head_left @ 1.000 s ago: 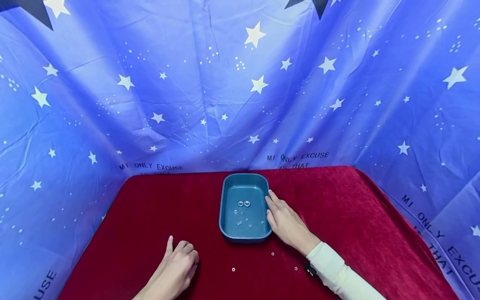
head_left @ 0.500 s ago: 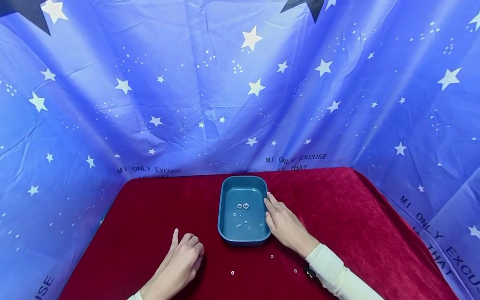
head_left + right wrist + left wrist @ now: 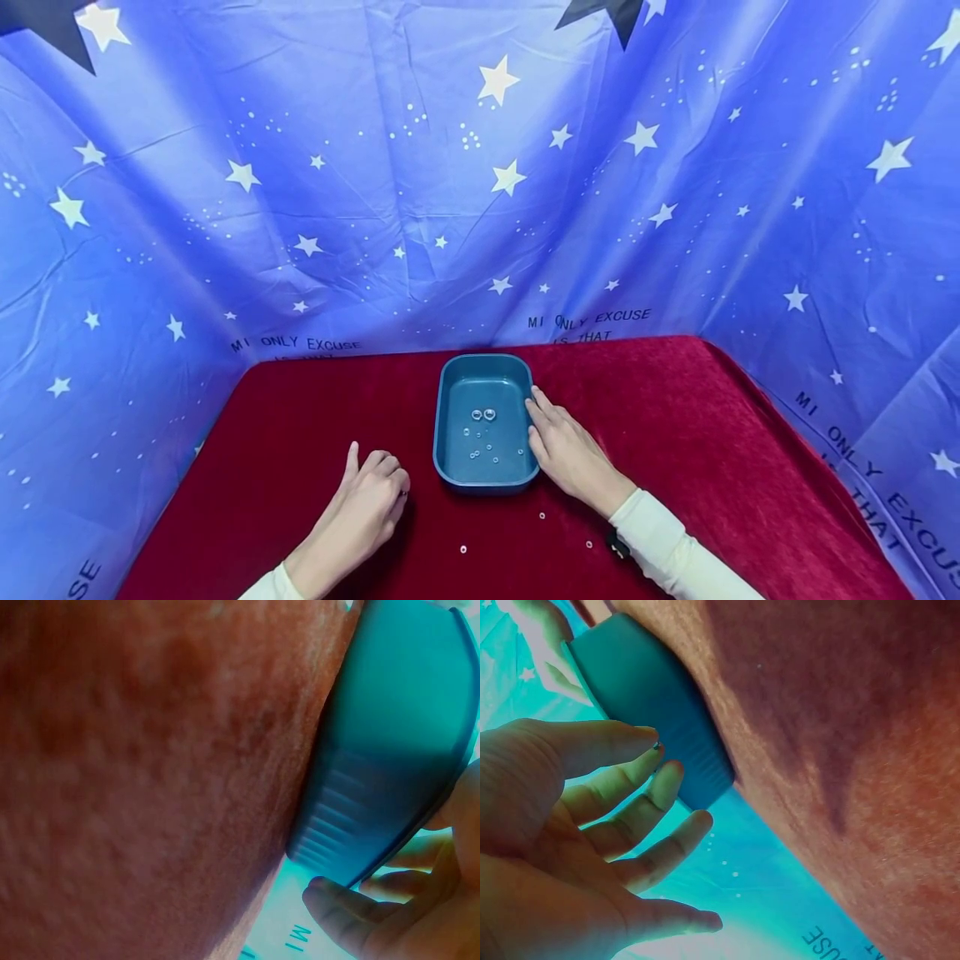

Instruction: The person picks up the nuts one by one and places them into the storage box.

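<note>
My left hand [image 3: 362, 504] is raised over the cloth left of the blue tray [image 3: 487, 483]. Thumb and index fingertip pinch a small nut [image 3: 656, 745], mostly covered by the fingers; the other fingers are loosely bent. My right hand [image 3: 573, 457] rests against the tray's right rim with its fingers fairly straight. Inside the tray lie two larger nuts [image 3: 490, 414] and several tiny ones [image 3: 495, 460]. On the cloth in front are three loose small nuts, one white nut [image 3: 463, 549] nearest my left hand, another nut [image 3: 542, 516] nearer the tray.
Red velvet cloth [image 3: 300, 417] covers the table. A third loose nut [image 3: 588, 544] lies by the right wrist, which has a black band [image 3: 618, 545]. Blue curtains [image 3: 420, 167] with stars stand behind and at both sides.
My left hand has moved forward and right, closer to the tray, with the small nut in its pinch. My right hand stays at the rim. The head view has shifted slightly.
</note>
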A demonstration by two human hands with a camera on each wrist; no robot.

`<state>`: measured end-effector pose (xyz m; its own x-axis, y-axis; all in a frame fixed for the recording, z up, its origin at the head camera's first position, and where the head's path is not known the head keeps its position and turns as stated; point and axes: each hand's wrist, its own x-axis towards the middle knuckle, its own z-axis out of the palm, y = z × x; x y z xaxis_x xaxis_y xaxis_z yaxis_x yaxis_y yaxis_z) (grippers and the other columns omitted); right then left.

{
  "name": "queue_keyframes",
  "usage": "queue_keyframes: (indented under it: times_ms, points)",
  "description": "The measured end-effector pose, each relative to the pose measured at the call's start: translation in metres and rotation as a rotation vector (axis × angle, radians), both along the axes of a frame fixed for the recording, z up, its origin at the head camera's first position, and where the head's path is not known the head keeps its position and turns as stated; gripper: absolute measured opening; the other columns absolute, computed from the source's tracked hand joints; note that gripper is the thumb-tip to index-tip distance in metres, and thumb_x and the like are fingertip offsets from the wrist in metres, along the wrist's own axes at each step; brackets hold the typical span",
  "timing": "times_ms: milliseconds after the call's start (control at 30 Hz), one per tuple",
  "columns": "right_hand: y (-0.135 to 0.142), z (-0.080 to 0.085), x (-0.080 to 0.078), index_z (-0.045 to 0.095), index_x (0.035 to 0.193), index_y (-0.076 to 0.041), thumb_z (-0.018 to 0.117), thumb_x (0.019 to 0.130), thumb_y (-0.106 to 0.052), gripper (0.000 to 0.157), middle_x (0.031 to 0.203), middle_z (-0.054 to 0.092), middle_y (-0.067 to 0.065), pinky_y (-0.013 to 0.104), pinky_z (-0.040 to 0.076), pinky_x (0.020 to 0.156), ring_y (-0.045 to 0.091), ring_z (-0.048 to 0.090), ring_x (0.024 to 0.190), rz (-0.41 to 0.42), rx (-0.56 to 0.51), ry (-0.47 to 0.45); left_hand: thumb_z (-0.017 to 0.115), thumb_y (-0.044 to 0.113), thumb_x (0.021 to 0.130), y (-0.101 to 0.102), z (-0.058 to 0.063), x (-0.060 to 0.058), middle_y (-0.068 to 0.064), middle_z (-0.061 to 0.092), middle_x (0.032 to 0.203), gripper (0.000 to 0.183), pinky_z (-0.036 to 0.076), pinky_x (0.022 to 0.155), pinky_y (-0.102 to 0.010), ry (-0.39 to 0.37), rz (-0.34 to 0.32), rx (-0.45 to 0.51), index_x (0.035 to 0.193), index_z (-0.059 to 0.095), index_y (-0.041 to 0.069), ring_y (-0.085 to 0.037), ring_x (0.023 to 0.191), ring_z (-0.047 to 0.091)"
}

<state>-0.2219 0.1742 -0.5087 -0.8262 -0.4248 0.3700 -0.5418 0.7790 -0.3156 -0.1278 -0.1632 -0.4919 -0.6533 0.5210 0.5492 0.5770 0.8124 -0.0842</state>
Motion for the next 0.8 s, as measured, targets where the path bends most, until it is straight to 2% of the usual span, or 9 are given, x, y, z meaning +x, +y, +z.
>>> queue_keyframes:
  times_ms: [200, 500, 800]
  points:
    - [0.000, -0.001, 0.001, 0.056, 0.152, 0.012, 0.063, 0.110, -0.015, 0.051, 0.168, 0.045, 0.028, 0.056, 0.047, 0.119, 0.045, 0.058, 0.144, 0.004, -0.004, 0.002, 0.087, -0.006, 0.070, 0.004, 0.006, -0.005, 0.000, 0.063, 0.082, 0.030, 0.049, 0.097, -0.083, -0.011, 0.008, 0.001, 0.076, 0.066, 0.014, -0.026, 0.094, 0.063]
    - [-0.001, 0.000, 0.001, 0.056, 0.153, 0.011, 0.065, 0.109, -0.015, 0.052, 0.167, 0.046, 0.027, 0.056, 0.048, 0.118, 0.045, 0.060, 0.141, -0.004, -0.008, 0.007, 0.090, -0.006, 0.068, 0.009, 0.009, -0.016, -0.002, 0.063, 0.084, 0.033, 0.048, 0.097, -0.085, 0.015, -0.003, 0.020, 0.076, 0.064, 0.013, -0.028, 0.097, 0.064]
    - [0.001, -0.002, 0.000, 0.056, 0.154, 0.011, 0.063, 0.110, -0.016, 0.052, 0.168, 0.045, 0.027, 0.055, 0.047, 0.119, 0.044, 0.059, 0.142, -0.011, 0.003, -0.001, 0.089, -0.004, 0.079, 0.017, 0.019, -0.024, -0.003, 0.067, 0.090, 0.023, 0.045, 0.104, -0.084, -0.096, 0.040, 0.009, 0.082, 0.071, 0.010, -0.029, 0.103, 0.065]
